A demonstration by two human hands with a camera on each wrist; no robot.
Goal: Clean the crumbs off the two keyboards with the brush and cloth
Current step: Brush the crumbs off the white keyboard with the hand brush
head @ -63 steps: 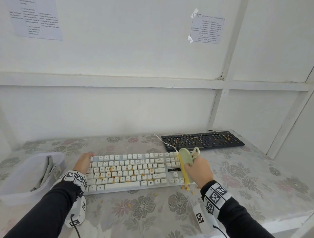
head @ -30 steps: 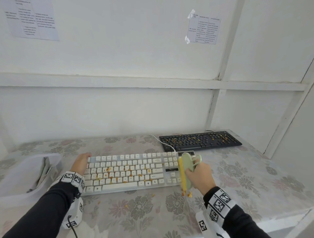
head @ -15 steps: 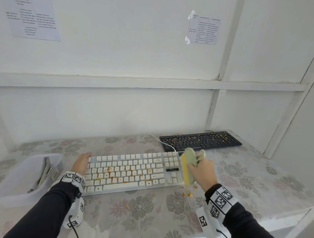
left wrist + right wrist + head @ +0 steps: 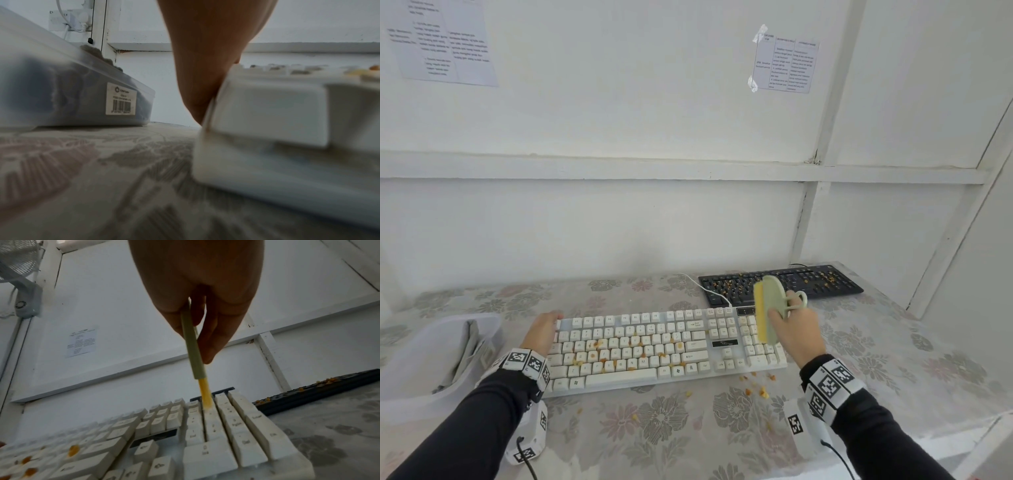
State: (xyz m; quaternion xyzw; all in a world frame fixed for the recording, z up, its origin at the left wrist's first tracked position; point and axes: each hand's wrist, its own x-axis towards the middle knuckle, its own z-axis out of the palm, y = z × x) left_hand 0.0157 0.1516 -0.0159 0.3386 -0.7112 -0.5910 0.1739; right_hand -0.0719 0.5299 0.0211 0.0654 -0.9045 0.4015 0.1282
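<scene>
A white keyboard lies in front of me with orange crumbs among its letter keys. My left hand holds its left end, fingers hidden. My right hand grips a green brush with yellow bristles over the number pad, bristle tips touching the top keys. A black keyboard with crumbs lies at the back right. A grey cloth sits in the bin at left.
A translucent plastic bin stands left of the white keyboard, close to my left hand. Loose crumbs lie on the floral tablecloth in front of the number pad. The wall is close behind, and the table edge runs at the right.
My right hand has carried the brush from the front edge of the number pad up to its far end. Crumbs swept off now lie on the cloth in front. My left hand stayed put.
</scene>
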